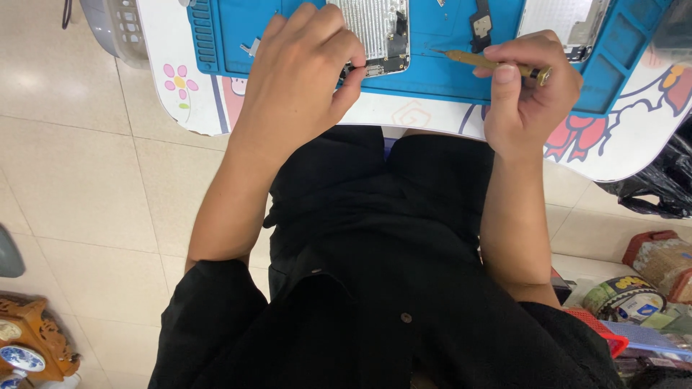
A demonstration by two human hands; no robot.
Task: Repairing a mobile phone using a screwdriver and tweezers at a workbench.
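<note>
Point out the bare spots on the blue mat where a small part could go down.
Free: the blue mat strip between the opened phone body and the right hand, under the screwdriver tip; also the mat's near left corner, left of the left hand. Crowded: the far edge, with a black part and a second phone shell.

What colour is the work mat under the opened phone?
Blue: the work mat shows best in the head view, lying under the opened phone.
</note>
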